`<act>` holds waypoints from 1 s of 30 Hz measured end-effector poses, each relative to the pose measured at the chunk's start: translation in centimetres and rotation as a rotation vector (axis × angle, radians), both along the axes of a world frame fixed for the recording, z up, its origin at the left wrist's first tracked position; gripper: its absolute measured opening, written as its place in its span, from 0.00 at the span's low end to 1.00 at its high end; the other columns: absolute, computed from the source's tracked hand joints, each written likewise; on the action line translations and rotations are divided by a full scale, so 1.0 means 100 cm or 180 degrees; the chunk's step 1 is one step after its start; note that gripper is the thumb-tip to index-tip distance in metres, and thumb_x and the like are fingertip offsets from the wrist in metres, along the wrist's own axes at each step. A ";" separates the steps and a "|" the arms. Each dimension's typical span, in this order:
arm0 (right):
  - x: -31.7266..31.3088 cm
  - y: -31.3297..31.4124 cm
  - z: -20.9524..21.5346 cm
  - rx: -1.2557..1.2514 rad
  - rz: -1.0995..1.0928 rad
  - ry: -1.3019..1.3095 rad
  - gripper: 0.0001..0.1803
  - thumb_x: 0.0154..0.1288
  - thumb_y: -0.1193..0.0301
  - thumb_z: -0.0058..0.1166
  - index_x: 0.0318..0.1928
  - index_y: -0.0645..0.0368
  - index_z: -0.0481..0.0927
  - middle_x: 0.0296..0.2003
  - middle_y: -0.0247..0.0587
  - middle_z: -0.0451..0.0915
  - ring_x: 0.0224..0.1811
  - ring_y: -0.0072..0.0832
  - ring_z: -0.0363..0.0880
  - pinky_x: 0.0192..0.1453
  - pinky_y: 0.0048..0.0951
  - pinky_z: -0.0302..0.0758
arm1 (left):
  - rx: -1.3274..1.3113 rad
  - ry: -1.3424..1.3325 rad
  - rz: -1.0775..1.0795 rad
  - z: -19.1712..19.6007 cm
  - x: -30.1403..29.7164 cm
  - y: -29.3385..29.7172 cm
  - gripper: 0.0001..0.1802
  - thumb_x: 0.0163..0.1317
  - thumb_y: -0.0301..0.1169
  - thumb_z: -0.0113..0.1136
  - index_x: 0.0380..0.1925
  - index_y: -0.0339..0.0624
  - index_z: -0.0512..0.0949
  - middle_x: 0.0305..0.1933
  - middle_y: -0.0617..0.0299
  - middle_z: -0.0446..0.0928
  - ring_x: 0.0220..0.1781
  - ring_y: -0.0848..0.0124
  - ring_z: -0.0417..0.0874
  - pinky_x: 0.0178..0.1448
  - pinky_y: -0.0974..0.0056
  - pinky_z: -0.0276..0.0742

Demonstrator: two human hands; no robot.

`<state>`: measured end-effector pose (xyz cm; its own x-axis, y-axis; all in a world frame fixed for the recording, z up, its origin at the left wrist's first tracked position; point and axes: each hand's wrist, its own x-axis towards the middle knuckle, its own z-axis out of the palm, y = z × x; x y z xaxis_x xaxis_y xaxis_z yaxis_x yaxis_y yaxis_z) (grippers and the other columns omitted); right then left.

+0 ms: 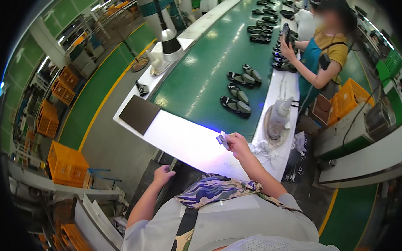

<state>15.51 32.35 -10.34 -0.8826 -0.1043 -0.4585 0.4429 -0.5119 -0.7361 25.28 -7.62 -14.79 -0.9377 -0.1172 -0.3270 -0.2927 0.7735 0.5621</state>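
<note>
My right hand point(238, 145) is over the near end of the white tabletop point(183, 135). It pinches a small, pale, crumpled piece point(221, 140) with a grey patch, perhaps cloth or paper; its exact kind cannot be made out. My left hand point(163, 174) hovers lower, just off the table's near edge, thumb apart from the loosely bent fingers and nothing visible in it. Beyond my right hand, black shoes with grey insides point(235, 106) lie in pairs on the green belt point(195, 86).
A white bottle point(279, 114) stands on the right ledge, beside crumpled white cloths point(266, 150). A dark mat point(138, 114) covers the left corner, near a hanging lamp point(169, 44). At right, a co-worker point(318, 55) holds a shoe. Orange crates point(67, 163) stand on the floor.
</note>
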 end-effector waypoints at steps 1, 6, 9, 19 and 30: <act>0.008 0.014 0.002 -0.0010 -0.0195 -0.0035 0.10 0.61 0.69 0.62 0.32 0.54 0.71 0.25 0.34 0.77 0.21 0.22 0.72 0.22 0.24 0.65 | 0.0155 -0.0016 -0.0284 -0.006 -0.008 0.025 0.33 0.43 0.43 0.73 0.49 0.37 0.80 0.46 0.47 0.82 0.47 0.58 0.84 0.53 0.59 0.79; 0.040 0.084 -0.023 0.0049 -0.0736 -0.0065 0.09 0.60 0.70 0.61 0.32 0.54 0.71 0.25 0.34 0.78 0.22 0.24 0.74 0.23 0.27 0.67 | 0.0217 -0.0273 -0.1423 -0.017 -0.038 0.124 0.34 0.48 0.43 0.70 0.52 0.32 0.77 0.46 0.46 0.82 0.48 0.58 0.84 0.52 0.59 0.80; 0.053 0.098 -0.023 0.0010 -0.1024 -0.0103 0.09 0.60 0.70 0.61 0.33 0.54 0.72 0.26 0.35 0.78 0.23 0.24 0.74 0.23 0.27 0.68 | 0.0280 -0.0236 -0.2063 -0.021 -0.051 0.149 0.34 0.49 0.44 0.68 0.52 0.33 0.77 0.50 0.44 0.80 0.51 0.54 0.83 0.57 0.56 0.77; 0.035 0.068 -0.024 0.0197 -0.1447 -0.0320 0.07 0.60 0.70 0.59 0.33 0.52 0.72 0.26 0.32 0.78 0.22 0.24 0.74 0.24 0.27 0.68 | -0.0016 -0.0132 -0.2665 -0.039 -0.139 0.117 0.33 0.51 0.49 0.67 0.50 0.36 0.78 0.50 0.45 0.80 0.49 0.50 0.82 0.57 0.55 0.76; -0.027 0.012 -0.030 -0.0099 -0.1679 -0.0095 0.07 0.59 0.75 0.58 0.32 0.54 0.72 0.31 0.36 0.79 0.29 0.27 0.79 0.32 0.32 0.78 | 0.0702 0.0056 -0.2071 -0.105 -0.254 0.065 0.26 0.54 0.51 0.67 0.39 0.37 0.82 0.40 0.50 0.83 0.42 0.56 0.84 0.50 0.55 0.78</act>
<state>12.82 33.54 -13.31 -0.8055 0.3365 -0.4879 0.1397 -0.6923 -0.7080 -0.14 -1.09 -25.26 -0.8002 0.5393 -0.2624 0.2035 0.6557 0.7271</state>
